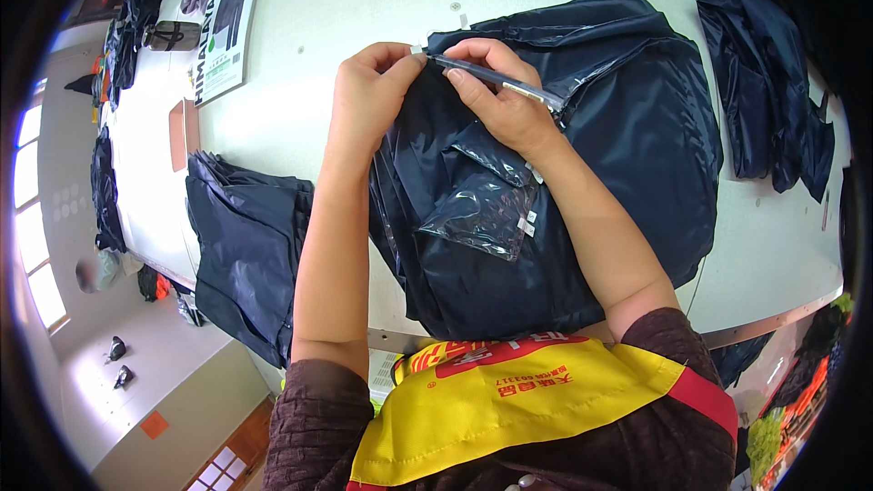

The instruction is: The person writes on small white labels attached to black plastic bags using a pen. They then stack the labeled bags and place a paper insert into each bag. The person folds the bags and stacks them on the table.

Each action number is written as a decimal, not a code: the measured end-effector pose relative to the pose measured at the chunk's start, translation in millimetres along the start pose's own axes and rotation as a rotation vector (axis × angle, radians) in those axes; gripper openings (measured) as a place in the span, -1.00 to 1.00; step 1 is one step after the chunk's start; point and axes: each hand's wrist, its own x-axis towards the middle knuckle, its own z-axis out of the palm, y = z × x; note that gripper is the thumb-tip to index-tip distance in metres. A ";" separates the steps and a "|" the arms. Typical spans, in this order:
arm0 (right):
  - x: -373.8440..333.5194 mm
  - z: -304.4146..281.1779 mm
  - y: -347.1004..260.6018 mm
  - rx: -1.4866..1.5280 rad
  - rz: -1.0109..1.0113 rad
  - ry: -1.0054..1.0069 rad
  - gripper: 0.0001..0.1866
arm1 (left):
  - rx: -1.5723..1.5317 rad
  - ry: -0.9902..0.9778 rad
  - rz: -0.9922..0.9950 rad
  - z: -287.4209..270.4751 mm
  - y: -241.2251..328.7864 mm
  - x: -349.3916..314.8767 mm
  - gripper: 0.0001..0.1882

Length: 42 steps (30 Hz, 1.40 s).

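Head view: the left hand pinches the far edge of a dark navy garment at a small white tab. The right hand grips a slim dark pen-like tool, its tip meeting the tab just beside the left fingertips. The garment lies on top of a pile on the white table, directly in front of the person, with a clear plastic bag resting on it.

Risks, as a judgement:
- The tool tip works close to the left fingertips; a slip on the slick fabric may jab them.
- The fabric looks smooth; a pull at the far edge may drag the pile.
- The plastic bag lies loose and may slide off toward the near edge.

Edges and room:
- The near table edge runs just below the pile; part of the garment hangs over it.
- A second folded navy stack sits left, overhanging the near-left edge.
- More navy pieces lie far right, well apart.
- A printed card lies far left.
- Bare table shows beyond the hands, toward the far side.
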 end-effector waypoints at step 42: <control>17.3 -28.9 -33.3 0.391 0.003 0.250 -0.79 | 0.897 -0.405 0.801 32.3 30.8 -106.5 -0.90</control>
